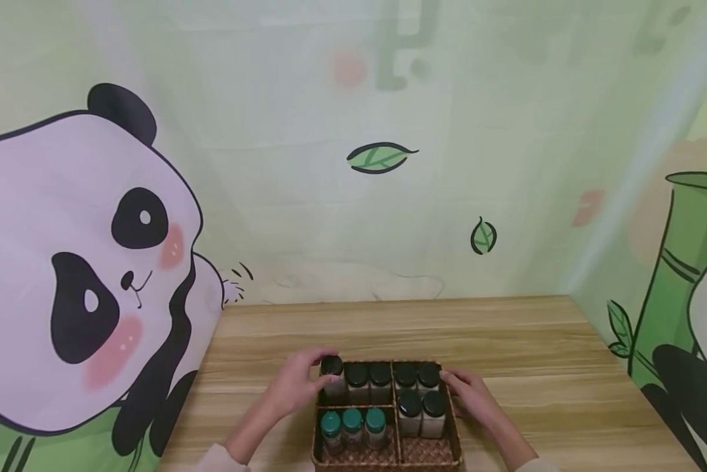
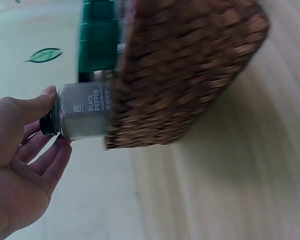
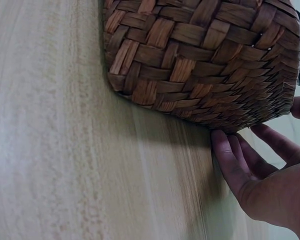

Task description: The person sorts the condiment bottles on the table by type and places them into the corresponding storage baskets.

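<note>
My left hand [image 1: 299, 385] pinches a glass jar with a black cap [image 1: 331, 368] near its top, at the back left corner of a woven basket [image 1: 428, 452]. In the left wrist view, this black pepper jar [image 2: 84, 111] juts partly above the basket's rim, its lower end hidden behind the woven wall. My right hand [image 1: 472, 394] rests against the basket's outer right side near the back corner. Its fairly straight fingertips [image 3: 221, 142] touch the woven wall in the right wrist view. Other black-capped jars [image 1: 421, 405] and three green-capped jars [image 1: 353, 423] stand inside.
Woven dividers [image 1: 397, 426] split the basket into compartments. The basket stands on a wooden table [image 1: 400, 328]. Behind the table hangs a pale green backdrop [image 1: 294, 196] printed with pandas, leaves and bamboo.
</note>
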### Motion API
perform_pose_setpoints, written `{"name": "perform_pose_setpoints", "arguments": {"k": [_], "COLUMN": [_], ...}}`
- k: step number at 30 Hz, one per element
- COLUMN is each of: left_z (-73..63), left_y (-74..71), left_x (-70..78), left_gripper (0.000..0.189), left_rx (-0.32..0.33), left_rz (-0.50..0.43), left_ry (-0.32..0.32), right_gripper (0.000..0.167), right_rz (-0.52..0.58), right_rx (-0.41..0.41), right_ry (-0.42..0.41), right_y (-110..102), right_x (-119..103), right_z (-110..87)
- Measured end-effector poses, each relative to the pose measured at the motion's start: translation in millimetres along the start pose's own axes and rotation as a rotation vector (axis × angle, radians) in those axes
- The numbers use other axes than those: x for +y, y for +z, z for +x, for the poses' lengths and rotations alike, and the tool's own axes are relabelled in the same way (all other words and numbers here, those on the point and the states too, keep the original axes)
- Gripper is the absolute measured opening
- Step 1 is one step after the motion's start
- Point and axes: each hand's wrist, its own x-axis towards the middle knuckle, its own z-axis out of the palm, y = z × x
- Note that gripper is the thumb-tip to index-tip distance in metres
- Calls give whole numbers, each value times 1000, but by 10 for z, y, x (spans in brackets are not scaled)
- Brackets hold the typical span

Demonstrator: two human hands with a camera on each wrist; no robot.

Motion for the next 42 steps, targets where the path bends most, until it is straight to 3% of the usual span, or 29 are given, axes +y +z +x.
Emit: {"name": "perform_pose_setpoints", "arguments": {"k": [8,17,26,32,38,42], "left_z": [-62,-43,14,47,30,19], "left_y": [212,240,275,312,359,310], "left_x": [-190,-178,-239,-192,-149,-132], "left_gripper": [39,40,39,40,40,43], "left_rx": [32,-10,-1,-3,-36,-50], "left_rz": [31,131,79,96,107,126], "left_ry": [32,33,46,45,-10,-58], "right_gripper": [55,60,60,60,61,62], "right_rz": [6,19,9,-1,-29,-87], "right_rx": [20,17,16,23,16,27], "right_ry": [19,13,15,31,30,-31], "right_y": [25,47,25,-31,-66,-9], "right_x": [5,8,-16,-16,22,25], "right_z": [13,9,20,17,-14,-4]}}
